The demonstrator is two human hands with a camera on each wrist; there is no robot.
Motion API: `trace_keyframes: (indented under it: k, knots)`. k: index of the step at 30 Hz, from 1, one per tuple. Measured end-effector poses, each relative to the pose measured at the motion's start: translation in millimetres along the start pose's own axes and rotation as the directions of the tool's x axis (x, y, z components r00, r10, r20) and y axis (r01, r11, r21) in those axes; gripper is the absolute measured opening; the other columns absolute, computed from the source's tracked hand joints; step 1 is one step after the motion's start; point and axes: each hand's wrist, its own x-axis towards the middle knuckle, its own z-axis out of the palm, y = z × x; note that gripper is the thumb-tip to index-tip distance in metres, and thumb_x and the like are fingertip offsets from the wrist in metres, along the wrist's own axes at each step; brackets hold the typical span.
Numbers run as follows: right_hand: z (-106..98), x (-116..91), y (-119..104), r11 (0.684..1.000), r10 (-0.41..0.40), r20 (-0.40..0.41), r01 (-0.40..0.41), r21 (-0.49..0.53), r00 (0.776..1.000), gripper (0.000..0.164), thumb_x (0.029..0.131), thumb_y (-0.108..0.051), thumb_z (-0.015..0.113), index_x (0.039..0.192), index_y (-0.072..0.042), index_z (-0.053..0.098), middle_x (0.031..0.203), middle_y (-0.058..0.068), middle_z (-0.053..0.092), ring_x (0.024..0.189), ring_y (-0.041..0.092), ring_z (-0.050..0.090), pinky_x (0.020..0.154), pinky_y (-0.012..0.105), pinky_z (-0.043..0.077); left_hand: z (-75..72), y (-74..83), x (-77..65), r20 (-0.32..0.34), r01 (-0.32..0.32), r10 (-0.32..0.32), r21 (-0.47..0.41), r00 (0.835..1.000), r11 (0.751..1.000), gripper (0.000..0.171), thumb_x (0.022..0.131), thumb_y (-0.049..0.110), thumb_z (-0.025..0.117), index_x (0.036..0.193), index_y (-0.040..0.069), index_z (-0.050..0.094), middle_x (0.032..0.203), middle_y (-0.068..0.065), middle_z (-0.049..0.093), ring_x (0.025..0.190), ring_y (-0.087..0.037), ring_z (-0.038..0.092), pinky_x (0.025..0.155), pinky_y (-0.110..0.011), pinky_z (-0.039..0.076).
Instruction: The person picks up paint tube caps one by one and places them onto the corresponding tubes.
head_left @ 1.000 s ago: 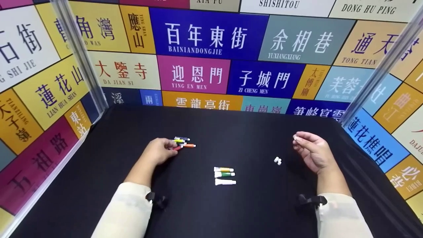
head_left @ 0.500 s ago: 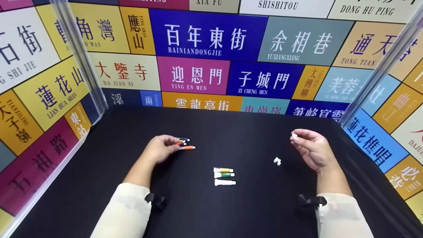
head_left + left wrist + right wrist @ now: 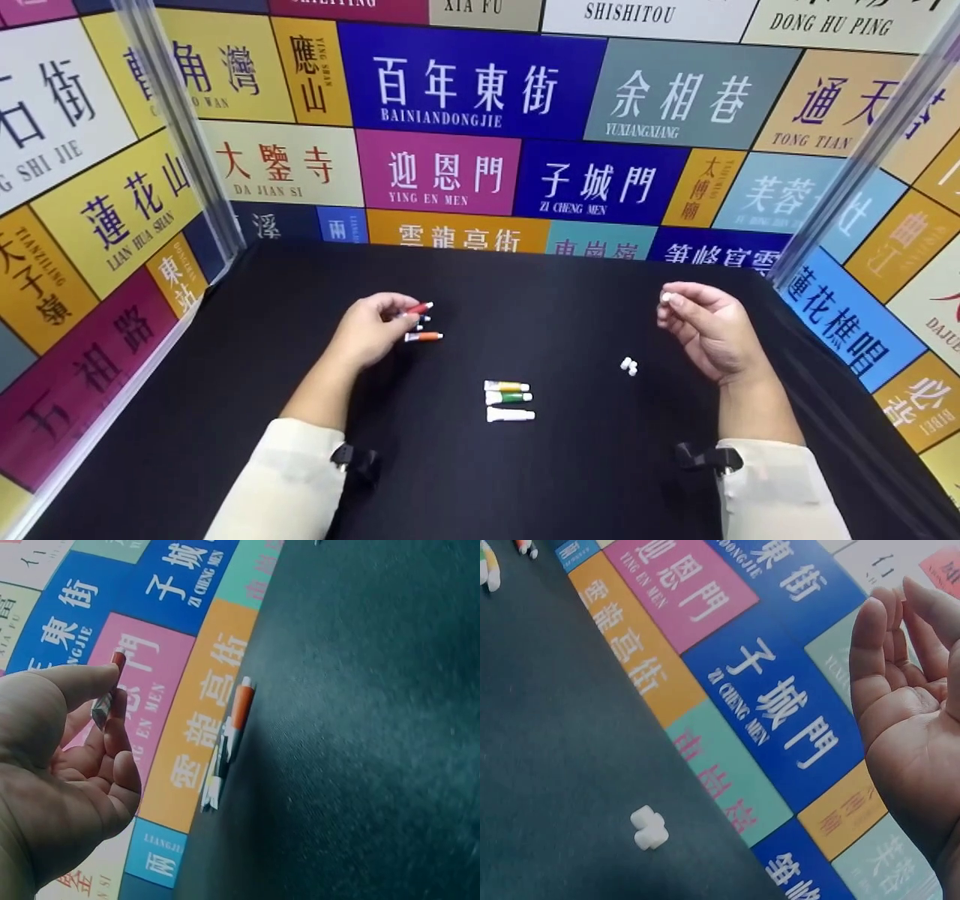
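My left hand (image 3: pixel 371 330) pinches a small red paint tube (image 3: pixel 422 307) between thumb and fingers; in the left wrist view the red tube (image 3: pixel 118 660) is tilted, its flat grey end downward. Below that hand lie an orange paint tube (image 3: pixel 424 337) and other tubes (image 3: pixel 217 772), partly hidden in the head view. On the right, my right hand (image 3: pixel 709 334) is raised, holding a small white piece (image 3: pixel 667 298) between thumb and fingertips. Small white cylindrical pieces (image 3: pixel 629 366) lie clustered on the table to its lower left.
Three tubes lie side by side mid-table: a yellow-orange tube (image 3: pixel 507 387), a green tube (image 3: pixel 509 397) and a white tube (image 3: pixel 511 414). Black cloth (image 3: pixel 570 480) covers the table. Panels with street names (image 3: pixel 472 82) enclose the back and sides.
My left hand has picked the red tube out of the pile, lifting it up and slightly right. My right hand has risen a little, still pinching the white piece.
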Motion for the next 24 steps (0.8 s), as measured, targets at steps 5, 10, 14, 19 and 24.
trace_keyframes:
  k: [5,10,14,19,24]
  knots:
    - [15,1,-9,0.997,-0.059,0.061,0.055,0.053,0.996,0.033,0.104,0.016,0.047,0.112,0.006,0.077,0.097,0.012,0.08,0.082,0.019,0.077,0.079,0.028,0.066,-0.2,10.5,-2.6,-0.032,-0.018,0.017,-0.026,0.999,1.0,0.019,0.098,0.025,0.077,0.117,0.019,0.08,0.111,-0.004,0.079,0.101,-0.024,0.067,0.093,-0.033,0.054]
    - [33,0,-17,0.988,-0.125,0.112,0.113,0.103,0.986,0.036,0.102,0.022,0.041,0.108,0.012,0.076,0.094,0.015,0.079,0.079,0.021,0.076,0.074,0.03,0.066,1.5,24.9,-8.4,-0.083,-0.083,0.078,-0.06,0.993,0.995,0.02,0.097,0.027,0.079,0.114,0.018,0.08,0.107,-0.003,0.08,0.098,-0.023,0.069,0.088,-0.03,0.054]
    - [47,-1,-24,0.979,-0.173,0.13,0.155,0.136,0.976,0.038,0.1,0.025,0.039,0.107,0.014,0.075,0.093,0.017,0.079,0.078,0.022,0.077,0.072,0.031,0.066,4.2,38.3,-13.8,-0.12,-0.151,0.136,-0.121,0.983,0.981,0.018,0.095,0.024,0.08,0.112,0.017,0.081,0.104,-0.003,0.081,0.093,-0.021,0.07,0.08,-0.024,0.055]
    - [67,-3,-34,0.967,-0.225,0.128,0.206,0.149,0.966,0.039,0.097,0.029,0.039,0.108,0.016,0.073,0.094,0.019,0.079,0.079,0.024,0.077,0.074,0.032,0.066,6.2,55.0,-22.3,-0.133,-0.206,0.184,-0.176,0.974,0.963,0.017,0.095,0.022,0.081,0.112,0.019,0.082,0.103,-0.002,0.08,0.092,-0.019,0.069,0.077,-0.023,0.056]
    - [84,-6,-41,0.956,-0.274,0.125,0.256,0.14,0.954,0.036,0.097,0.029,0.039,0.108,0.019,0.071,0.094,0.021,0.079,0.079,0.026,0.077,0.074,0.034,0.066,7.6,69.7,-31.5,-0.112,-0.208,0.185,-0.259,0.976,0.943,0.019,0.095,0.021,0.082,0.114,0.019,0.081,0.106,-0.004,0.078,0.091,-0.021,0.07,0.073,-0.03,0.065]
